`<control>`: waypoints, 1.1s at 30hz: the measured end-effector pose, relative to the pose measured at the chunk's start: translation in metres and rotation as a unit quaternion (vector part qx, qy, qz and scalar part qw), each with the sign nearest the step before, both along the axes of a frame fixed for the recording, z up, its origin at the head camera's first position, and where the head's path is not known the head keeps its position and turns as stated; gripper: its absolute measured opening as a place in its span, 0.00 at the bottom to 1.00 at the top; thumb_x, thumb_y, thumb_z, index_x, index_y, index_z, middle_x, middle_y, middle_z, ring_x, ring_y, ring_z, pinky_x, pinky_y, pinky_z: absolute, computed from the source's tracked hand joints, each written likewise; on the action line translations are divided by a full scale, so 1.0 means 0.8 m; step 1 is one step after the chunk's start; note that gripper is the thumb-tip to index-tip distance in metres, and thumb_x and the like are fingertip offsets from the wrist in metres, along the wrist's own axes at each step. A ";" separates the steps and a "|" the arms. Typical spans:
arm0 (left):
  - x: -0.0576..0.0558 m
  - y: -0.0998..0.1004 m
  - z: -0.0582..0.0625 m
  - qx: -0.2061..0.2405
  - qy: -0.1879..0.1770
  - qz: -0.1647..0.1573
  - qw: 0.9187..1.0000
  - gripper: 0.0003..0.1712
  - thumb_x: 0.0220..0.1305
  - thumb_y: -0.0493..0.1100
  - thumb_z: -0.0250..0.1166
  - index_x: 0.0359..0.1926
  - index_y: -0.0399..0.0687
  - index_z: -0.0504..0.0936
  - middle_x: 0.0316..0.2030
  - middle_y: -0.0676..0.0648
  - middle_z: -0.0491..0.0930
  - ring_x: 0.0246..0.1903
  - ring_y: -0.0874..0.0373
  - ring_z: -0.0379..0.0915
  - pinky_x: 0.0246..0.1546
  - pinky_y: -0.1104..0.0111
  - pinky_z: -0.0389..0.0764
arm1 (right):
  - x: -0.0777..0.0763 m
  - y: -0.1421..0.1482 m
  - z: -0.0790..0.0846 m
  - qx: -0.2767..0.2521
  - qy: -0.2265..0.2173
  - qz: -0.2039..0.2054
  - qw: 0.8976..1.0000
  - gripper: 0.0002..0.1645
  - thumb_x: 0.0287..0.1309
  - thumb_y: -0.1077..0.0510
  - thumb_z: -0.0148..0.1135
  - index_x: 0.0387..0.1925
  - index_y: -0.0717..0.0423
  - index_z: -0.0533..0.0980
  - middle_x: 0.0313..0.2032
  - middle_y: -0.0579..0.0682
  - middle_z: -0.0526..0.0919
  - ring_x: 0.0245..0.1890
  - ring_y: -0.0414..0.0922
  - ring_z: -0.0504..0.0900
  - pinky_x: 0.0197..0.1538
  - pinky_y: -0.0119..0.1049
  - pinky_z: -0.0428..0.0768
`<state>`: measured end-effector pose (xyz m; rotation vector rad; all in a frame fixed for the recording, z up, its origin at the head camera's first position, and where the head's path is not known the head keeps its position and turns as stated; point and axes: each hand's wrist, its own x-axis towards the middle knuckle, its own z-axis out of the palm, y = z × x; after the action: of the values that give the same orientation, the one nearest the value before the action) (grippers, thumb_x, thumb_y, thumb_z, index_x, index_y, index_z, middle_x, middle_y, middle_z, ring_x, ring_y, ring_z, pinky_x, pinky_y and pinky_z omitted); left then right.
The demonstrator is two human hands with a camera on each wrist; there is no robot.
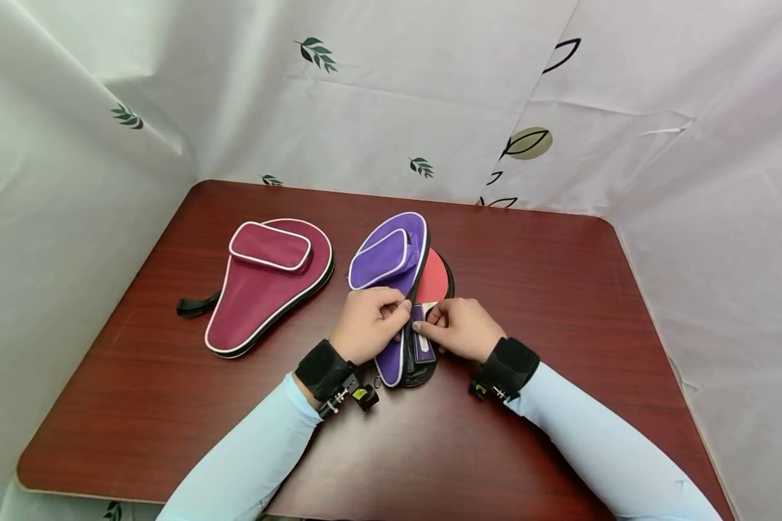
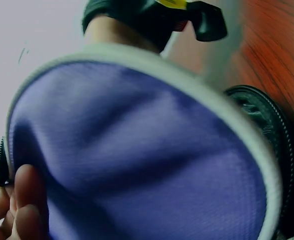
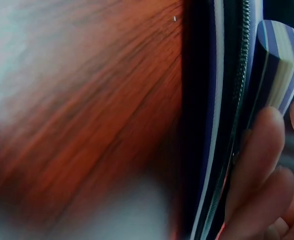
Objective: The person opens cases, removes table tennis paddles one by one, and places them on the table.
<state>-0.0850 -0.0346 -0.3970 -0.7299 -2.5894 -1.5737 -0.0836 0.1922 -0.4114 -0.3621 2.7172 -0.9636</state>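
Observation:
A purple paddle case (image 1: 379, 266) with white piping lies unzipped near the table's middle, its front flap lifted. My left hand (image 1: 367, 323) pinches the flap's edge; in the left wrist view its purple fabric (image 2: 141, 135) fills most of the picture, above the black-lined back half (image 2: 259, 117). Inside the case is a table tennis paddle with a red face (image 1: 433, 278). My right hand (image 1: 464, 329) grips its striped handle (image 1: 422, 347) between thumb and fingers. The right wrist view shows the handle's end (image 3: 282, 60) beside the case's zipper (image 3: 243, 60).
To the left lies a maroon paddle case (image 1: 267, 289), closed, with a front pocket and a black strap (image 1: 198, 306). The brown wooden table (image 1: 528, 449) has rounded corners. White leaf-patterned cloth (image 1: 365, 108) hangs behind it and at both sides.

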 end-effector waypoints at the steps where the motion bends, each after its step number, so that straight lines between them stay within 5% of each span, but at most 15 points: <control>1: 0.002 -0.003 0.001 0.009 -0.009 0.002 1.000 0.14 0.75 0.40 0.66 0.28 0.52 0.86 0.19 0.60 0.80 0.17 0.67 0.79 0.21 0.68 0.78 | 0.000 -0.003 0.000 0.011 0.004 -0.001 1.000 0.21 0.69 0.39 0.74 0.28 0.48 0.83 0.14 0.39 0.79 0.17 0.40 0.81 0.27 0.40 0.79; 15: 0.017 -0.046 0.018 0.047 -0.087 0.002 0.995 0.01 0.69 0.35 0.70 0.38 0.41 0.86 0.24 0.54 0.86 0.20 0.60 0.85 0.26 0.65 0.86 | 0.000 -0.029 0.003 0.074 0.060 -0.027 0.995 0.32 0.61 0.34 0.79 0.17 0.48 0.75 0.13 0.41 0.69 0.16 0.42 0.71 0.22 0.38 0.66; 20: 0.020 -0.065 0.023 0.041 -0.119 -0.003 0.992 0.08 0.69 0.35 0.68 0.46 0.41 0.79 0.23 0.51 0.84 0.21 0.51 0.87 0.25 0.62 0.86 | 0.001 -0.039 -0.001 0.093 0.063 -0.021 0.993 0.35 0.62 0.31 0.77 0.14 0.47 0.74 0.12 0.39 0.67 0.15 0.41 0.71 0.20 0.37 0.63; 25: 0.027 -0.085 0.030 0.030 -0.126 0.018 0.991 0.07 0.68 0.35 0.63 0.44 0.44 0.73 0.21 0.48 0.81 0.20 0.46 0.86 0.23 0.60 0.85 | 0.003 -0.043 0.000 0.099 0.068 -0.014 0.993 0.35 0.63 0.35 0.77 0.12 0.47 0.72 0.11 0.39 0.65 0.13 0.42 0.69 0.19 0.36 0.61; 33: 0.040 -0.111 0.031 0.025 -0.153 0.043 0.987 0.07 0.68 0.34 0.60 0.45 0.45 0.79 0.21 0.45 0.81 0.22 0.44 0.88 0.27 0.57 0.88 | 0.008 -0.042 0.000 0.111 0.069 -0.026 0.991 0.35 0.64 0.38 0.76 0.11 0.49 0.70 0.11 0.39 0.62 0.13 0.41 0.66 0.19 0.36 0.59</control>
<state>-0.0531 -0.1235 -0.3726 -0.3926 -2.7272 -1.8454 -0.0772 0.1590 -0.4117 -0.3285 2.9343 -0.6596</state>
